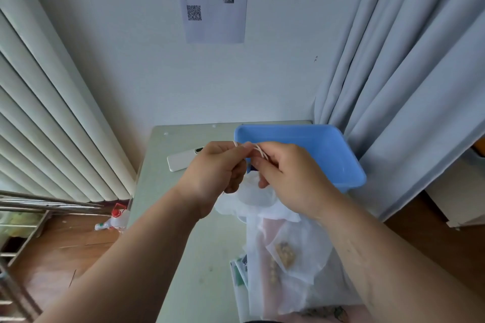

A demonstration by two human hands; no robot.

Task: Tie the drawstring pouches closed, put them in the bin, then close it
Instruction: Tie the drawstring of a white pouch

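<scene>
Both hands are raised together in front of the blue bin: the left hand and the right hand each pinch the thin white drawstring between thumb and fingertips, knuckles almost touching. The pouch being tied hangs just below the hands, white and gathered at its neck, short of the bin's near wall.

Nearer than the bin, more sheer white pouches lie heaped on the table; one shows small tan pieces, perhaps beans, through the fabric. Printed cards or packets stick out at the heap's left edge.

Handling judgement: the fabric looks thin, limp and light, and offers no stiff edge. The cord is fine and likely to slip, so the sound hold is on the cord close to the gathered neck. Loose contents may shift or spill until the knot is drawn tight.

The bin appears empty and open; no lid can be identified. It sits on a pale green table, its right edge against a grey curtain. A white remote-like device lies left of the bin. Beyond the bin a white wall carries a sheet with a QR code. Far left of it stands a ribbed white radiator, with a red-capped bottle on the wooden floor.
</scene>
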